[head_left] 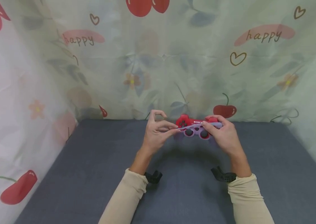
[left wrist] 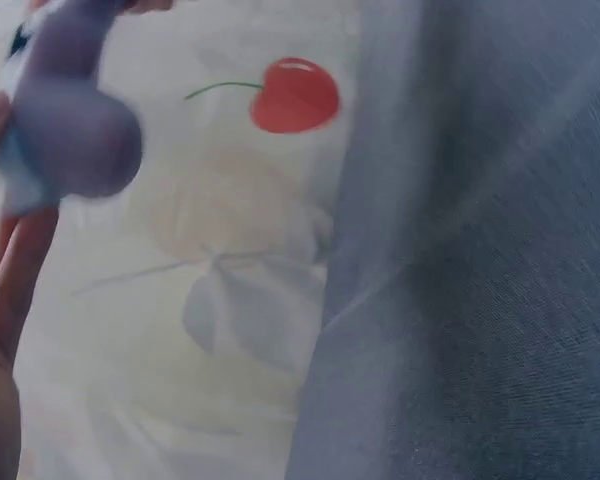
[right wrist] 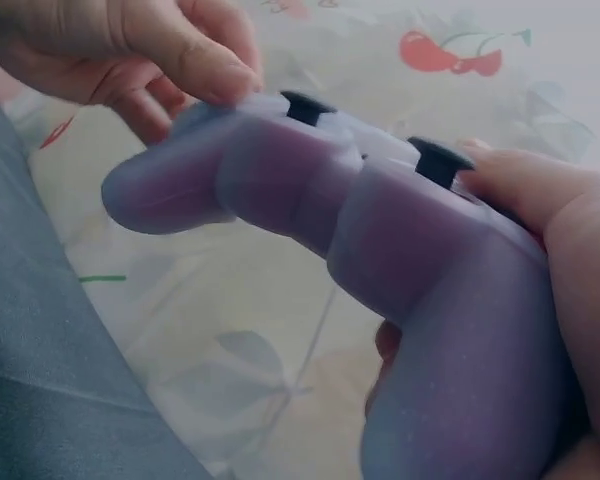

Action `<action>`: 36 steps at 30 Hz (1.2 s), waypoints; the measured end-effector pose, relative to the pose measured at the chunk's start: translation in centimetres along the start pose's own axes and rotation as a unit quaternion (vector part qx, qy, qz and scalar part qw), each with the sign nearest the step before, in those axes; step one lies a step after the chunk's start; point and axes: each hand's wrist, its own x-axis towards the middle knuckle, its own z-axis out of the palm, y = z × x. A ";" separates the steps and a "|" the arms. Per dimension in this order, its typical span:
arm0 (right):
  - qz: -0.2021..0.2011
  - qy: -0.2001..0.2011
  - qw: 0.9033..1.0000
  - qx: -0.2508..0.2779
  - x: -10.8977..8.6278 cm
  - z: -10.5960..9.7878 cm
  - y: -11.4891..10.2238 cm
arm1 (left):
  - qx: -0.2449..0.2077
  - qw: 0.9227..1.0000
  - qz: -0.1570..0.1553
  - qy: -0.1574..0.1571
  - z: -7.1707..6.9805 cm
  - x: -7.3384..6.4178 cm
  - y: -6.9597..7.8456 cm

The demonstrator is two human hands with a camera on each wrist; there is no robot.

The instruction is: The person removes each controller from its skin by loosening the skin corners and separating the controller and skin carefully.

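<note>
A red Sony game controller (head_left: 184,120) is held up above the table between both hands. Its grips and thumbsticks are within a translucent purple silicone cover (right wrist: 280,180), while red face shows past the cover's edge in the head view. My left hand (head_left: 156,132) pinches the cover's left edge between thumb and finger, the other fingers raised. Around the right end, my right hand (head_left: 225,135) grips the controller and cover, thumb on the front. Close up, the right wrist view shows both black thumbsticks (right wrist: 437,163) sticking up. The left wrist view shows one covered grip, blurred.
Under the hands lies a dark grey table cloth (head_left: 180,193). A pale curtain (head_left: 163,68) printed with cherries and flowers hangs behind the table and along its sides. Black straps with small devices (head_left: 153,177) sit on both wrists by the beige sleeves.
</note>
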 end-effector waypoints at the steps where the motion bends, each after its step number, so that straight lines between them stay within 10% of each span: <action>1: -0.001 -0.002 1.000 -0.001 0.0 0.0 0.0 | 0.003 1.000 -0.009 -0.001 -0.1 0.0 0.1; 12: -0.007 -0.006 1.000 0.004 -0.1 -0.1 0.1 | -0.019 0.986 -0.138 -0.087 -0.2 0.4 0.7; 18: -0.011 -0.026 0.999 0.014 -0.1 0.3 -0.2 | -0.003 0.980 -0.149 -0.132 0.4 0.5 1.4; 36: 0.016 -0.122 0.992 0.025 -0.3 1.0 -0.5 | -0.033 0.968 -0.211 -0.129 0.2 0.2 1.7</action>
